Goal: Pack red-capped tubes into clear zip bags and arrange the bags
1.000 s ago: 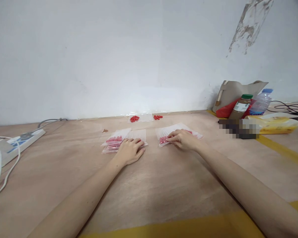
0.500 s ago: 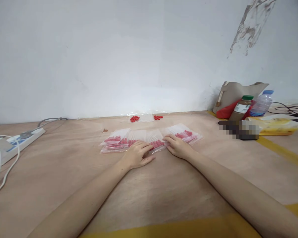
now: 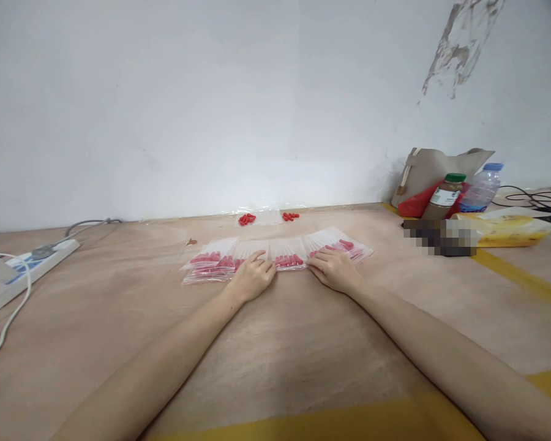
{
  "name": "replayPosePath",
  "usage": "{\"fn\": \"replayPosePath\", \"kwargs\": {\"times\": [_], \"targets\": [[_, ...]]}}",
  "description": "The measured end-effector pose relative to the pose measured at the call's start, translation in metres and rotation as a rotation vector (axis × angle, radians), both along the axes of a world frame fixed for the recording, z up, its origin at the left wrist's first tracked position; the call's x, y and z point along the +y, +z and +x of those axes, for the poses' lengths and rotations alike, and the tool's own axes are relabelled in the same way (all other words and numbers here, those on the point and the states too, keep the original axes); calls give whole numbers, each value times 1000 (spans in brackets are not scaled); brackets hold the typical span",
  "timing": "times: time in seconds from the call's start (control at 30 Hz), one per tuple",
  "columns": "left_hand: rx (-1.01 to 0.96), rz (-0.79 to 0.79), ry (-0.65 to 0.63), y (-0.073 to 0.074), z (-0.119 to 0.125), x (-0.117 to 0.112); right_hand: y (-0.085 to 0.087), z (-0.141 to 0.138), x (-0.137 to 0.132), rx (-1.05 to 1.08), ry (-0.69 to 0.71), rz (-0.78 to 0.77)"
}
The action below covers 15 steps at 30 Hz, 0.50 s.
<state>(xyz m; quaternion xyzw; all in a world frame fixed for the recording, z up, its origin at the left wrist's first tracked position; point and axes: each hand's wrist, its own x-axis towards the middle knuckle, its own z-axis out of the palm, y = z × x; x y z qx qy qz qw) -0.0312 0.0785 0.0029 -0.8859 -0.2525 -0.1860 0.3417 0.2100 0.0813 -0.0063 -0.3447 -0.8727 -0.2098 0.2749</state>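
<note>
A row of clear plastic bags (image 3: 284, 252) filled with red capsules lies flat across the middle of the wooden tabletop (image 3: 275, 355). My left hand (image 3: 253, 277) rests palm down at the near edge of the row, fingers stretched onto the bags left of centre. My right hand (image 3: 334, 269) lies flat too, its fingers touching the bags right of centre. Neither hand grips anything. Loose red capsules (image 3: 248, 218) and a second small heap of capsules (image 3: 291, 216) lie on clear plastic near the wall.
A white power strip (image 3: 27, 266) with cables sits at the left edge. At the right stand a beige bag (image 3: 441, 171), a brown jar (image 3: 443, 199), a water bottle (image 3: 482, 190) and a yellow pack (image 3: 509, 228). Yellow tape (image 3: 518, 278) marks the tabletop.
Two separate piles of bags have been spread into one continuous row. My hands came towards each other and now lie flat on the row's near edge.
</note>
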Motion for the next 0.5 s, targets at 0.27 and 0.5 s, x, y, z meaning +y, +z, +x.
{"fn": "replayPosePath", "kwargs": {"times": [0.27, 0.5], "targets": [[55, 88, -7, 4, 1, -1, -3, -2, 4, -52, -49, -7], [17, 27, -4, 2, -1, -1, 0, -8, 3, -20, -55, 20]]}}
